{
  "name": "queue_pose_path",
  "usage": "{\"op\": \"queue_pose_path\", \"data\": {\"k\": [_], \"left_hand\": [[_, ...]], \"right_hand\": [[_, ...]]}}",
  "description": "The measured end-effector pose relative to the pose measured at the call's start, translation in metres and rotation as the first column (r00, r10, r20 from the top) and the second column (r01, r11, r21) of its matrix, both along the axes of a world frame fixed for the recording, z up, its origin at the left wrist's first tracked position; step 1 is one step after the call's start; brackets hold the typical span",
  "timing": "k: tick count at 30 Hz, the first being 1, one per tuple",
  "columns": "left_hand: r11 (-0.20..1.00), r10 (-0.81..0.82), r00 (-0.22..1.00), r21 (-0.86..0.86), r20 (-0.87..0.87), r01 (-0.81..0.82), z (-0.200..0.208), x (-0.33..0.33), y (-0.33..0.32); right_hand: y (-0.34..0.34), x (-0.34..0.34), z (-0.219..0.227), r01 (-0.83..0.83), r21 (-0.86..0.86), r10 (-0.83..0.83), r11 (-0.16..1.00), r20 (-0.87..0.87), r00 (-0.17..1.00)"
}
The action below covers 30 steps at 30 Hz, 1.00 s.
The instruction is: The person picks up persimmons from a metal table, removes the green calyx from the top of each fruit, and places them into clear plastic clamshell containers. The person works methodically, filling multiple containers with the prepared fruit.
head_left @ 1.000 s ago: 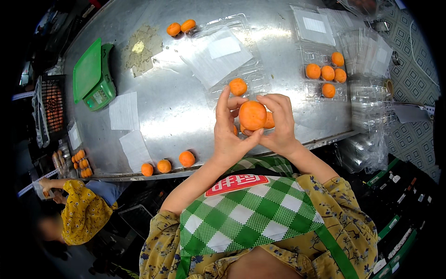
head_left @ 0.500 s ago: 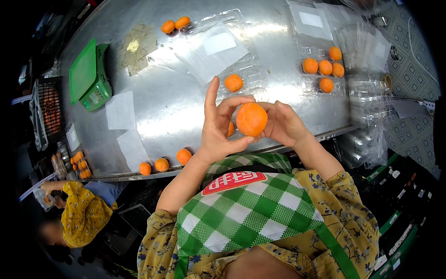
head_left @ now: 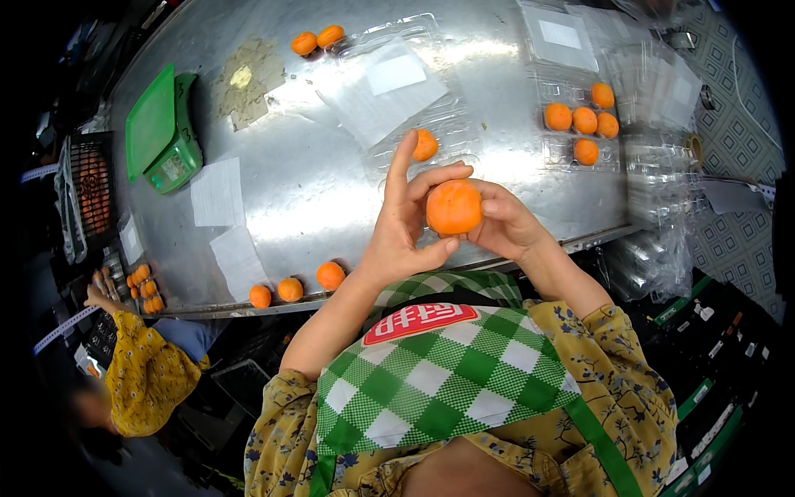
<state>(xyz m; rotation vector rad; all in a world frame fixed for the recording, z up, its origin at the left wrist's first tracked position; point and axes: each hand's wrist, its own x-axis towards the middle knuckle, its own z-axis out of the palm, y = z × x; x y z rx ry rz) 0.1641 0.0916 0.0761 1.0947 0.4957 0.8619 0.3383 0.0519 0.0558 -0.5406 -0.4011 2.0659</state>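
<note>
A large orange persimmon [head_left: 454,207] is held in front of my chest, above the table's near edge. My left hand [head_left: 406,219] curls around its left side, thumb below and fingers above, with one finger pointing up. On its right side, the bent fingers of my right hand [head_left: 509,219] press against it. Just beyond my left hand, another persimmon [head_left: 426,146] sits in a clear plastic clamshell tray [head_left: 464,137], partly covered by the raised finger. Several persimmons [head_left: 585,121] lie in clear trays at the right. More persimmons [head_left: 290,289] line the near left edge.
A green scale [head_left: 161,137] stands at the left on the metal table [head_left: 306,190]. White paper sheets [head_left: 217,195] and two persimmons [head_left: 305,43] lie farther back. Stacked clear trays [head_left: 658,166] fill the right edge. A co-worker in a yellow top [head_left: 149,373] is at lower left.
The held persimmon has turned in my fingers and shifted slightly right. A persimmon seen behind my left hand is now hidden. The co-worker's arm has moved.
</note>
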Motion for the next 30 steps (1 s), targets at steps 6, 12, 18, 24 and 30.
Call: {"op": "queue_pose_path", "data": {"k": [6, 12, 18, 24, 30], "left_hand": [[1.0, 0.028, 0.999, -0.015, 0.019, -0.028, -0.0022, 0.002, -0.0003], [1.0, 0.021, 0.999, -0.01, 0.042, -0.02, -0.0031, 0.0029, 0.0009], [0.999, 0.035, 0.999, -0.001, 0.03, -0.035, -0.0043, 0.0024, 0.0], [0.999, 0.035, 0.999, 0.011, 0.014, -0.035, -0.0021, 0.0025, 0.0002], [0.944, 0.139, 0.964, 0.325, -0.225, -0.06, -0.0062, 0.0014, -0.0024]], "right_hand": [[0.0016, 0.0007, -0.0003, -0.03, 0.046, 0.027, 0.998, 0.046, 0.999], [0.0007, 0.0014, -0.0022, -0.029, 0.041, 0.026, 0.999, 0.063, 0.998], [0.001, 0.0004, -0.0025, -0.032, 0.056, 0.028, 0.998, 0.07, 0.997], [0.0001, 0.0016, -0.005, -0.034, 0.061, 0.031, 0.998, 0.06, 0.998], [0.0022, 0.0024, 0.0, -0.028, 0.028, 0.028, 0.999, -0.001, 1.0]]}}
